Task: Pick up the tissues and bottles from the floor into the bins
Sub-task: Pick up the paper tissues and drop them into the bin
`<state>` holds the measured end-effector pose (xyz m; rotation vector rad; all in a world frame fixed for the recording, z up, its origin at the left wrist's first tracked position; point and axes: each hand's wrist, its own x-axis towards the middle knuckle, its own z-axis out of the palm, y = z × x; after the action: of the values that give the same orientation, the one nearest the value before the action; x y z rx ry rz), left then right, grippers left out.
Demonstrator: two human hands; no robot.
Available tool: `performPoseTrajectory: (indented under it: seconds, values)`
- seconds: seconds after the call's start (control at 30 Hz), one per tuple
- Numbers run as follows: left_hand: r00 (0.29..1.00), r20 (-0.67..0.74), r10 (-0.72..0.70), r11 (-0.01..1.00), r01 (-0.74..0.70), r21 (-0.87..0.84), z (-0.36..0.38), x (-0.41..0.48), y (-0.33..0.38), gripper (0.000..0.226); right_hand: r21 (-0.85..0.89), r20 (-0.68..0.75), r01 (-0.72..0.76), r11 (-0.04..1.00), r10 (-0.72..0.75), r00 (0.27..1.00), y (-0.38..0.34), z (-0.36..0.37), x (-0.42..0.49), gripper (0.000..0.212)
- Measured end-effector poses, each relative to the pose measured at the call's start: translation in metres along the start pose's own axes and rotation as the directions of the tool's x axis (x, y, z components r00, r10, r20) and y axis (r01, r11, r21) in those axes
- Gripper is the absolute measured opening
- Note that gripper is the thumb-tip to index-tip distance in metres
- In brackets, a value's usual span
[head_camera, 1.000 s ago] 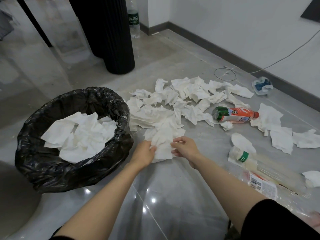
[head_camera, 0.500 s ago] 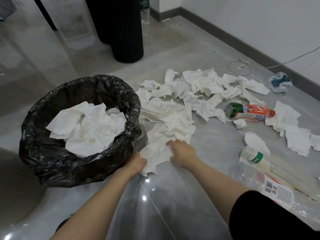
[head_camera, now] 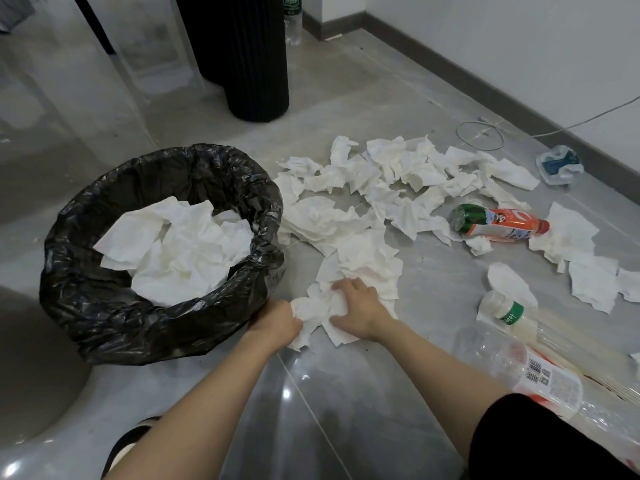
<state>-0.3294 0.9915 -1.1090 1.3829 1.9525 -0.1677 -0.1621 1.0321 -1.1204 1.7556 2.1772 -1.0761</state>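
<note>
A bin lined with a black bag [head_camera: 104, 306] stands on the floor at left, with crumpled white tissues [head_camera: 180, 247] inside. More white tissues [head_camera: 381, 188] lie scattered over the grey floor to its right. My left hand [head_camera: 277, 322] and my right hand [head_camera: 360, 311] both grip a bunch of tissues [head_camera: 318, 308] on the floor just right of the bin. An orange and green bottle [head_camera: 498, 225] lies on its side among the tissues. Two clear plastic bottles, one with a green label [head_camera: 509, 311] and one with a barcode label [head_camera: 533, 372], lie at lower right.
A black ribbed column [head_camera: 249, 57] stands behind the bin, with a clear bottle [head_camera: 292, 19] upright beside it. A grey skirting board [head_camera: 485, 84] and wall run along the right. A thin cable loop [head_camera: 479, 135] and a blue-white wrapper [head_camera: 557, 164] lie near the wall.
Both hands have pulled the nearest tissues toward me and the bin, bunching them together. The left hand has moved closer to the bin's edge.
</note>
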Motion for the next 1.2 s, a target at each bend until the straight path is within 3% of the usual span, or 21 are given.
performPoseTrajectory:
  seconds: [0.1,0.2,0.3,0.47,0.57,0.67,0.83,1.07,1.1,1.2]
  values:
    - [1.000,0.017,-0.010,1.000,0.010,-0.008,0.002,-0.002,-0.001,0.030,-0.133,0.033,-0.007,0.991,0.011,0.999,-0.006,0.014,0.001,0.088]
    - [1.000,0.016,-0.019,1.000,0.019,0.005,0.005,-0.002,-0.004,0.030,-0.265,-0.047,-0.065,0.962,0.055,0.997,-0.007,0.018,0.004,0.073]
    - [0.999,0.034,-0.030,1.000,0.030,0.002,0.007,0.001,-0.007,0.027,-0.232,-0.050,-0.052,0.971,0.042,0.998,0.000,0.016,0.009,0.053]
    - [0.994,0.097,0.055,0.995,-0.046,-0.091,0.007,0.000,-0.001,0.039,-0.054,-0.180,-0.010,0.998,0.000,0.984,0.013,0.000,0.006,0.022]
    - [0.991,0.094,0.095,0.966,-0.069,-0.247,0.004,-0.005,0.007,0.053,0.060,-0.309,-0.048,0.997,0.064,0.949,0.018,-0.016,-0.004,0.006]
    - [0.991,0.053,0.126,0.933,-0.101,-0.345,-0.003,-0.014,0.016,0.045,0.303,-0.383,-0.058,0.951,0.178,0.906,0.020,-0.033,-0.015,0.000]
    - [0.989,-0.020,0.144,0.910,-0.140,-0.389,-0.020,-0.039,0.034,0.042,0.687,-0.282,0.010,0.726,0.254,0.925,0.010,-0.060,-0.029,0.023]
    - [0.979,-0.047,0.199,0.818,-0.193,-0.541,-0.060,-0.077,0.058,0.036,0.897,-0.207,0.076,0.436,0.261,0.943,-0.023,-0.110,-0.061,0.025]
    - [0.979,-0.033,0.203,0.796,-0.185,-0.576,-0.069,-0.085,0.062,0.033,0.898,-0.204,0.073,0.434,0.264,0.943,-0.029,-0.119,-0.069,0.026]
    - [0.970,-0.069,0.233,0.736,-0.222,-0.639,-0.093,-0.104,0.071,0.027,0.800,-0.330,0.137,0.584,0.238,0.913,-0.044,-0.138,-0.084,0.024]
